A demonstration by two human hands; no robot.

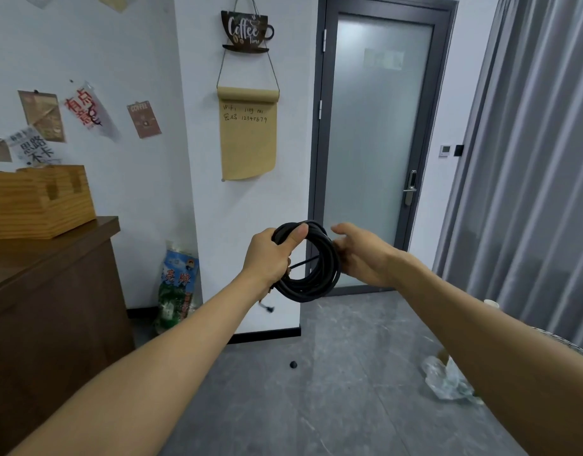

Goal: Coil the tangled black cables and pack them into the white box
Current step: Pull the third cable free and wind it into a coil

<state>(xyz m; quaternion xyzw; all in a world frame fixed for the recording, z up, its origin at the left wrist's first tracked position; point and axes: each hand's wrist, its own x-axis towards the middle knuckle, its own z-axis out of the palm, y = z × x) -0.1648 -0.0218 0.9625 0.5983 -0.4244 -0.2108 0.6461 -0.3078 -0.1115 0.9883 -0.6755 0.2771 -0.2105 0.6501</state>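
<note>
1. The coiled black rubber cable [311,261] hung in the air in front of me, before the white pillar [247,199].
2. My left hand [268,255] gripped its upper left side, thumb pressed over the loops.
3. My right hand [362,255] touched the coil's right edge, fingers loosely spread.
4. A light wooden slotted box [40,202] sat on the dark brown cabinet [53,291]; I could not tell its contents.

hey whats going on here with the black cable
A person is standing and holding a coiled black cable up in front of them. The left hand grips the top of the coil with the thumb over the loops. The right hand is at the coil's far side with its fingers behind the loops; whether it grips them cannot be told. The cable looks mostly wound, with a short end dangling below the left wrist. No white box is in view.
</note>
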